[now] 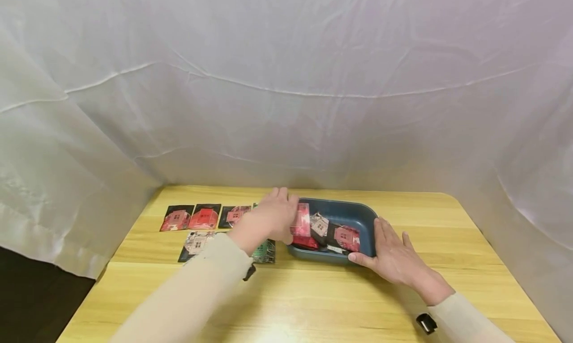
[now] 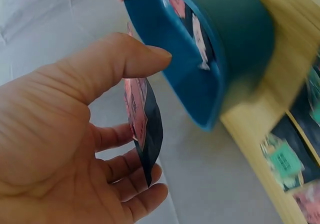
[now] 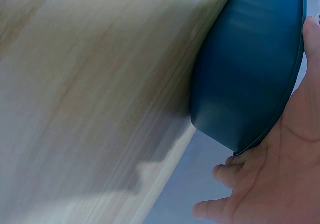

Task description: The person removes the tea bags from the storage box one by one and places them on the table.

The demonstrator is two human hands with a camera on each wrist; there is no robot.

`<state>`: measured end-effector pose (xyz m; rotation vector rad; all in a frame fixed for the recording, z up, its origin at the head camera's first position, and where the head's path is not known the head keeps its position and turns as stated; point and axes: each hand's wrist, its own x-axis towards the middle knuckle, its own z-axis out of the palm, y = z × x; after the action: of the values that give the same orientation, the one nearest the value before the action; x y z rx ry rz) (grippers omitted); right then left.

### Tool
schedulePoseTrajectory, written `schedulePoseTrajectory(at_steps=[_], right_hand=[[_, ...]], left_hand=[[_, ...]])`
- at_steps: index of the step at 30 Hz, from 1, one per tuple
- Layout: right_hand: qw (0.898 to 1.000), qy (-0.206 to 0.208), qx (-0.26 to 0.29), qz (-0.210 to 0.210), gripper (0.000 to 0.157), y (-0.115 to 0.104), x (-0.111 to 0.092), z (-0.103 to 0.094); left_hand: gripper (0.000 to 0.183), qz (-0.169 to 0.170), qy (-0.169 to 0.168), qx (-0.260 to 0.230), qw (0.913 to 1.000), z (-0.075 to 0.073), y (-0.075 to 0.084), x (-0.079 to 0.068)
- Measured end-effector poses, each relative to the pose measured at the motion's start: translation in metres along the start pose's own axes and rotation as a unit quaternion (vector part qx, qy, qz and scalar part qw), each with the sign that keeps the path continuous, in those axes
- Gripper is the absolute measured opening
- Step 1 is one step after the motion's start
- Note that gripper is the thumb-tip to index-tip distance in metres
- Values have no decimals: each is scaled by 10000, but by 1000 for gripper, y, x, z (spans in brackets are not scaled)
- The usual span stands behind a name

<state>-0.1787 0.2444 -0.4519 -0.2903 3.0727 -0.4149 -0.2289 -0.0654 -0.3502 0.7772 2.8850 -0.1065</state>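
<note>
My left hand (image 1: 276, 216) is at the left end of a blue plastic basin (image 1: 331, 203), pinching a red-and-black sachet (image 2: 137, 111) between thumb and fingers. In the left wrist view the sachet stands edge-on beside the basin's rim. Inside the basin lie several loose sachets, among them a dark one with a pink label (image 1: 346, 237) and a pale one (image 1: 319, 224). My right hand (image 1: 396, 253) rests against the basin's right end, fingers extended along the outside and thumb at the near rim. In the right wrist view its palm touches the basin's edge.
Left of the basin, flat sachets lie in two rows on the wooden table (image 1: 313, 303): a red one (image 1: 205, 217), a dark one (image 1: 176, 218), a pale one (image 1: 195, 244) and a green one (image 1: 264, 252). My left forearm covers part of them. A pale curtain (image 1: 286, 124) hangs behind the table.
</note>
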Motion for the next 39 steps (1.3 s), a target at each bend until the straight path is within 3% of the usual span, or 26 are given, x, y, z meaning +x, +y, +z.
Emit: schedulePoseTrajectory(at_steps=[13,24,30,34,39], right_hand=[[10000,-16,29,7,130,0,0,0],[10000,-3,1,0,130,0,0,0],[10000,3,-5,1,129,1,0,-1],[10000,21,-2,-2,128,3,0,-2],[10000,17,-33,-7,128,5,0,-2]], left_hand=[[85,-112,-40,-893,9959,13,-74,-58],[86,-309,-12,-866,9958,20,-141,-104],[78,-604,15,-817,9948,35,-181,-128],[80,-815,-74,-714,9941,46,-201,-138],[87,-1032,-343,-788,9909,57,-216,-142]])
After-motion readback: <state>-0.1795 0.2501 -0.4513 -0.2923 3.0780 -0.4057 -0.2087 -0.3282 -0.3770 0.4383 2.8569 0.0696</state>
